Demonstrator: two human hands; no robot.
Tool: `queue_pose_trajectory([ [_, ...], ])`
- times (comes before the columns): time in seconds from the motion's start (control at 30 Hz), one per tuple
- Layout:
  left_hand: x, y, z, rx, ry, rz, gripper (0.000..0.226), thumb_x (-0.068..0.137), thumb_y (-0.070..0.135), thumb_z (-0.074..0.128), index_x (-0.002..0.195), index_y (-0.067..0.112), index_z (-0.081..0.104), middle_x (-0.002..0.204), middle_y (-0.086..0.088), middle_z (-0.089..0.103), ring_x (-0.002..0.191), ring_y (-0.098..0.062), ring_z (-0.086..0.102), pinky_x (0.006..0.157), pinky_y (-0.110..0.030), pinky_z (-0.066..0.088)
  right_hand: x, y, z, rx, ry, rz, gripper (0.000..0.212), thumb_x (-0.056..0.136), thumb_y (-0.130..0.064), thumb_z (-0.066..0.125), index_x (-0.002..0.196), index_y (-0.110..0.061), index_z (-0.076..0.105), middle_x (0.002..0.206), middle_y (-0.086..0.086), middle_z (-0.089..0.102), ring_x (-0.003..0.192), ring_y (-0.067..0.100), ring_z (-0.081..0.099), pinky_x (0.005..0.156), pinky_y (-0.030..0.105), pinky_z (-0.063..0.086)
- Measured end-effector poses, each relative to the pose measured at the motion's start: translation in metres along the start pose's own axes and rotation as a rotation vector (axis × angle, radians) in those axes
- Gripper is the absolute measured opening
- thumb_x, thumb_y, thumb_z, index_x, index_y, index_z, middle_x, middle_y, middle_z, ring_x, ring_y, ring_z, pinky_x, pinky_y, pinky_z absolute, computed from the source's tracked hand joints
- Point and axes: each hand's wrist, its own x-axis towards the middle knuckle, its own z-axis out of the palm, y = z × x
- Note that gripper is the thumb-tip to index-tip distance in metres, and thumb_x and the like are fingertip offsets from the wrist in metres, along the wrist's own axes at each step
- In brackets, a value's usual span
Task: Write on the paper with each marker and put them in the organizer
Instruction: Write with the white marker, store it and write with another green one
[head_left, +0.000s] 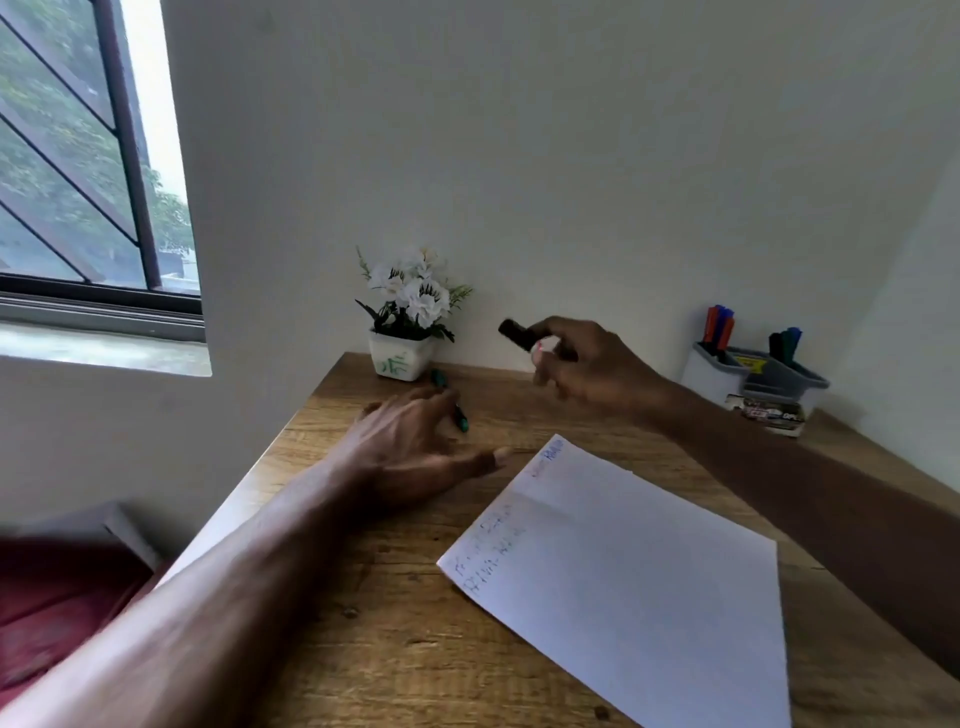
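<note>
Left hand (410, 447) over green marker (461, 417)

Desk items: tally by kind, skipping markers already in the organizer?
Markers: 2, dark marker in right hand, green marker under left hand
Paper: 1
Organizer: 1
Flower pot: 1
Small box: 1
Total: 6

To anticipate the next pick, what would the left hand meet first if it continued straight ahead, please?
Probably the green marker, right at the fingertips of the left hand; contact is unclear.
</note>
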Motion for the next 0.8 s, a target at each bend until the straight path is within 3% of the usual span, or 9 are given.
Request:
queue_pose_trajectory([
  [0.07,0.000,0.003,0.002,-0.042,0.233,0.136,0.106,0.076,0.092,0.041,0.158,0.025,0.039,0.157,0.000,0.050,0.137,-0.018,0.053,0.108,-0.038,0.045,-0.040,0.005,-0.006,-0.063,-0.009,-0.060,0.013,0.098,-0.030,0.059,0.109,-0.028,0.067,0.074,-0.008,0.069,0.060,-0.001,0.059,0.060,0.018,0.045],
  [0.13,-0.002,0.006,0.006,-0.078,0.388,0.293,0.087,0.088,0.076,0.053,0.156,0.023,0.043,0.145,0.002,0.060,0.121,-0.012,0.063,0.097,-0.035,0.054,-0.073,0.008,-0.001,-0.131,-0.011,-0.140,0.012,0.098,-0.036,0.058,0.095,-0.026,0.066,0.074,-0.009,0.067,0.064,0.003,0.060,0.059,0.025,0.047],
  [0.23,-0.008,0.017,0.012,-0.041,0.484,0.472,0.062,0.096,0.050,0.066,0.150,0.022,0.052,0.128,0.004,0.067,0.097,-0.007,0.066,0.079,-0.035,0.060,-0.099,0.015,0.012,-0.144,-0.032,-0.248,0.024,0.098,-0.042,0.053,0.090,-0.024,0.066,0.076,-0.009,0.066,0.066,0.008,0.059,0.060,0.036,0.047],
  [0.4,-0.017,0.026,0.011,0.000,0.539,0.558,0.025,0.096,0.025,0.074,0.119,0.017,0.074,0.100,0.009,0.071,0.076,-0.001,0.059,0.064,-0.030,0.057,-0.101,0.021,0.017,-0.174,0.020,-0.365,0.026,0.099,-0.038,0.049,0.101,-0.019,0.066,0.076,-0.005,0.063,0.064,0.012,0.051,0.058,0.030,0.033],
  [0.53,-0.025,0.034,0.009,-0.055,0.487,0.532,0.021,0.096,0.030,0.076,0.112,0.016,0.075,0.095,0.012,0.071,0.074,-0.002,0.062,0.064,-0.026,0.054,-0.104,0.022,0.022,-0.228,0.020,-0.415,0.028,0.098,-0.043,0.043,0.102,-0.023,0.063,0.089,-0.002,0.070,0.074,0.021,0.060,0.061,0.036,0.045],
  [0.8,-0.027,0.040,0.012,-0.032,0.454,0.497,0.015,0.099,0.025,0.072,0.110,0.015,0.074,0.095,0.010,0.069,0.075,-0.003,0.060,0.068,-0.023,0.051,-0.106,0.020,0.024,-0.237,0.028,-0.342,0.036,0.095,-0.050,0.038,0.105,-0.027,0.064,0.089,-0.001,0.073,0.078,0.027,0.066,0.066,0.041,0.053],
])
